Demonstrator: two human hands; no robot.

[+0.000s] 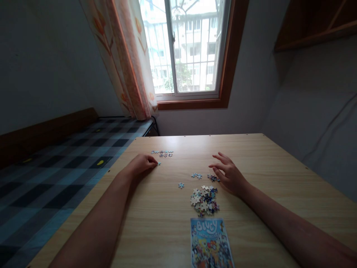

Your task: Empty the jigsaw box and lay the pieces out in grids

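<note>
My left hand point(145, 163) is closed in a pinch at the table's left side, its fingertips on a small light-blue puzzle piece point(159, 163). Just beyond it lie rows of puzzle pieces point(162, 152). My right hand point(226, 172) hovers with fingers spread and holds nothing. Below its fingertips is a small cluster of dark puzzle pieces point(213, 178), partly covered by the hand. A few pale-blue pieces point(196, 175) lie to the left of that cluster, and another small blue group point(181, 185) is nearer to me. Closer still is a loose pile of mixed pieces point(204, 201), some face down.
A blue "Bluey" picture sheet or box point(211, 242) lies at the front of the wooden table point(156, 223). To the left stands a bed with a checked cover point(83, 163). Behind the table are a curtain point(125, 59) and a barred window point(192, 48).
</note>
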